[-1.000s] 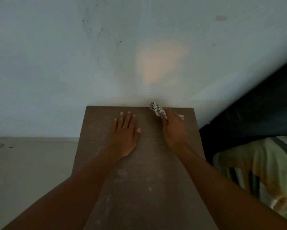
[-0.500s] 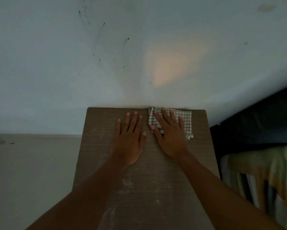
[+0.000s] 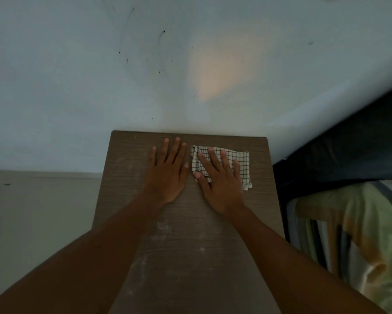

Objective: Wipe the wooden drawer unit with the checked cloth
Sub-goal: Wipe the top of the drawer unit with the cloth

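Observation:
The wooden drawer unit (image 3: 183, 245) shows only its brown top, which carries pale dusty streaks near the front. A white checked cloth (image 3: 241, 162) lies spread flat on the far right part of that top. My right hand (image 3: 220, 177) presses flat on the cloth with fingers apart, covering its left and middle. My left hand (image 3: 167, 171) rests palm down on the bare wood just left of the cloth, fingers spread, holding nothing.
A pale wall (image 3: 190, 64) rises directly behind the unit. A light floor (image 3: 38, 211) lies to the left. On the right, a dark headboard (image 3: 349, 150) and a bed with striped green bedding (image 3: 360, 234) stand close to the unit's side.
The cloth was bunched in my right hand a second ago; it now lies spread flat under the open palm and has slid slightly towards me from the back edge.

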